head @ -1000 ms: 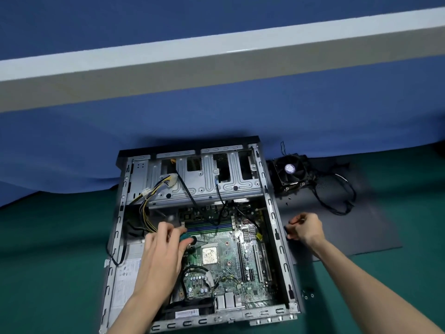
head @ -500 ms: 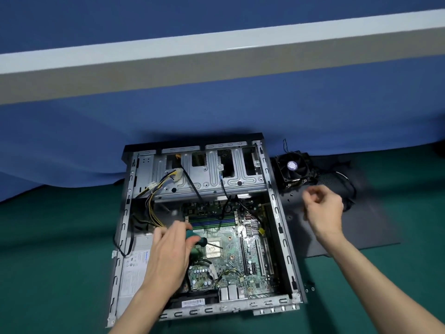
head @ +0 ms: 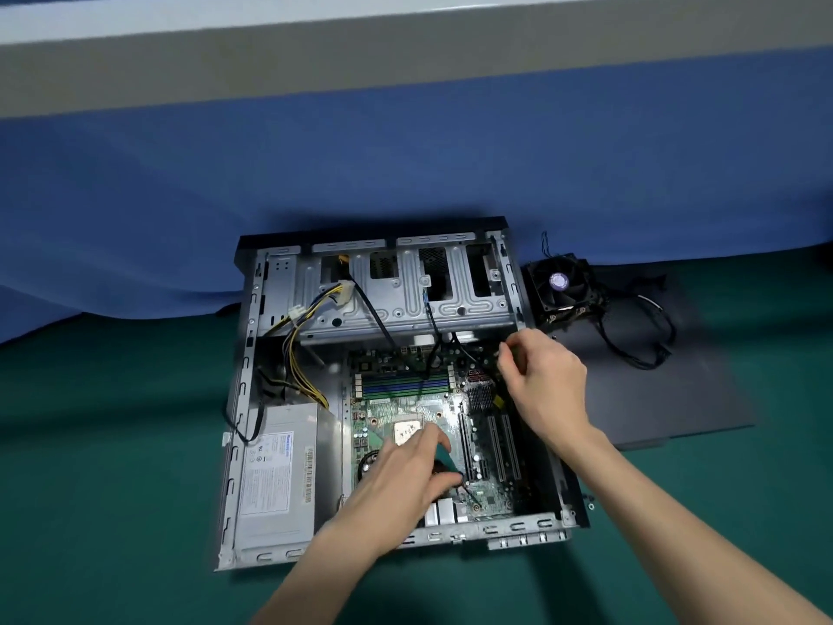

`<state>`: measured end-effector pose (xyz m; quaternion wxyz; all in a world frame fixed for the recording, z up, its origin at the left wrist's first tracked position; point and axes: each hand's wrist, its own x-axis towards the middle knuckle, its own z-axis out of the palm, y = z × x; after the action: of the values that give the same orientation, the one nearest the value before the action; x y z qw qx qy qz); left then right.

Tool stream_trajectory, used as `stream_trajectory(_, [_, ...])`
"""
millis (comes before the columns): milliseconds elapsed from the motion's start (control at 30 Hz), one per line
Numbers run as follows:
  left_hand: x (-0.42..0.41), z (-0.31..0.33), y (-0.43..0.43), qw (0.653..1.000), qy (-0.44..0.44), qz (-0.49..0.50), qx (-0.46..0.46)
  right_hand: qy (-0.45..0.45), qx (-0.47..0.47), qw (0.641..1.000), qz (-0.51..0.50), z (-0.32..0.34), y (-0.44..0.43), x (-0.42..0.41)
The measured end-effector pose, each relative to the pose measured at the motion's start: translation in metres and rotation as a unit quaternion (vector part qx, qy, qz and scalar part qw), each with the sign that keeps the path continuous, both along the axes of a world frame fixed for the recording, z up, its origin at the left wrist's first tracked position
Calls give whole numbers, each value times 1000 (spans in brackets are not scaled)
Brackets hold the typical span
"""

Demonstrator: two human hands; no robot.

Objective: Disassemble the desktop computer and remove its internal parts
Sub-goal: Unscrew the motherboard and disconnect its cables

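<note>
The open desktop case lies flat on the green table. Inside are the green motherboard with its bare CPU and the grey power supply at the left. My left hand grips a teal-handled screwdriver. Its tip rests near a screw at the board's lower right. My right hand hovers over the board's top right corner with thumb and fingers pinched together. Whether anything is between them is too blurred to tell.
A removed cooler fan sits right of the case on the dark side panel, with loose black cables beside it. Small screws lie by the case's lower right corner. Yellow and black power cables run across the drive cage.
My right hand came from the side panel back over the case to the board's top right corner. My left hand slid the screwdriver from beside the CPU down to the lower right of the board.
</note>
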<state>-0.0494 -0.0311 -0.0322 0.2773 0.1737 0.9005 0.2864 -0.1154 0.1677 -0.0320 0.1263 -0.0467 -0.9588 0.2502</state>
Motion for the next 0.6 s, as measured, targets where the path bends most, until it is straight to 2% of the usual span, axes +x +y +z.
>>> stream_trajectory(600, [-4, 8, 11, 994, 42, -83, -49, -8, 22, 1000, -5, 1, -2, 0])
